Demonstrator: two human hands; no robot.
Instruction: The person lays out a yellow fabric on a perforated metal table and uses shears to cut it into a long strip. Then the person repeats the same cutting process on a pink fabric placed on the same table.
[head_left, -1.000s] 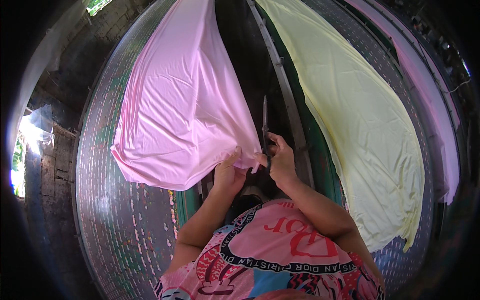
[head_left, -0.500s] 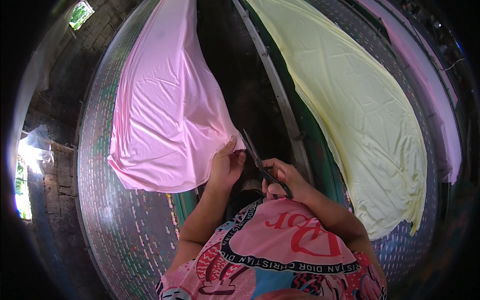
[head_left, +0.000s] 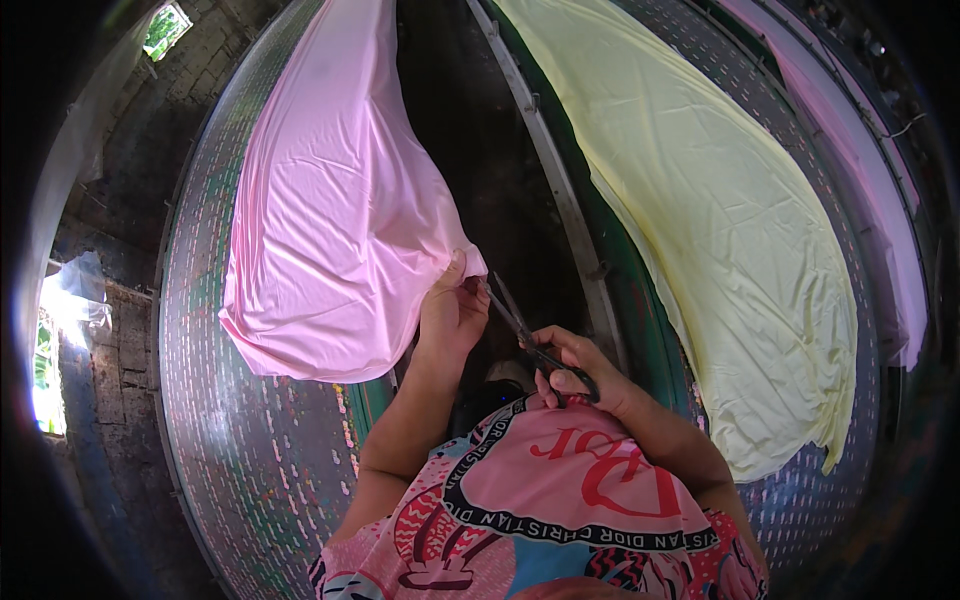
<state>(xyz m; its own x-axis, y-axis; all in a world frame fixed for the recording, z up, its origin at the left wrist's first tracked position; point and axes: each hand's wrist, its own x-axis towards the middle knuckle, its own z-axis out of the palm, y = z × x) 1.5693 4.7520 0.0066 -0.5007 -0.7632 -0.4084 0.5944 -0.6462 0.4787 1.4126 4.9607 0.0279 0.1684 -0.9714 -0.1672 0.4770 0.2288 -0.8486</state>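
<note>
A long sheet of pink fabric [head_left: 330,220] lies over the left table, its near right corner lifted off the edge. My left hand [head_left: 452,308] pinches that corner between thumb and fingers. In my right hand [head_left: 572,362] is a pair of scissors [head_left: 523,328] with dark handles, fingers through the loops. The blades are slightly parted and point up and to the left, their tips close beside the fabric corner and my left fingers. Whether they touch the cloth I cannot tell.
Pale yellow fabric [head_left: 730,210] covers much of the right table. A dark gap with a metal rail [head_left: 560,180] runs between the two long tables. More pink cloth [head_left: 880,200] hangs at the far right. A brick wall [head_left: 130,350] with bright openings stands at the left.
My left hand has drawn the pink corner slightly up, and the scissors' blades have parted a little. My right hand has shifted slightly to the right.
</note>
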